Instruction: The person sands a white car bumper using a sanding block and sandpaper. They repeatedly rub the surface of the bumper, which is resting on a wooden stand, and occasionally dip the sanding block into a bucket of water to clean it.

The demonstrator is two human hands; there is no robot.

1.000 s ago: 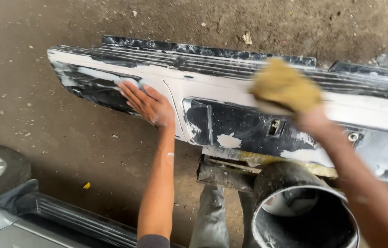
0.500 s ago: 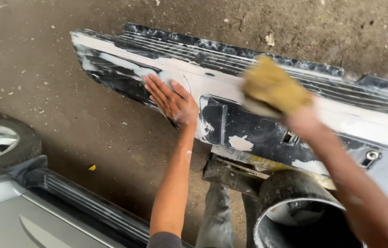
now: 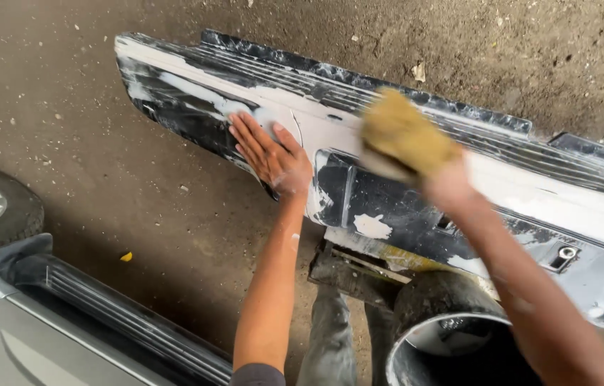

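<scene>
Head view: left hand (image 3: 271,156) lies flat, fingers spread, gripping nothing, pressed on the black car bumper (image 3: 195,118) near its left end. Right hand (image 3: 446,187) clasps a yellow sponge (image 3: 403,136) against the bumper's middle.

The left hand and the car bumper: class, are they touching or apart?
Touching. The head view shows the left hand pressed flat, its fingers spread, on the black and white car bumper, with no gap visible.

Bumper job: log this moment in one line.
left hand flat on bumper | right hand holding yellow sponge on bumper | bucket below
</scene>
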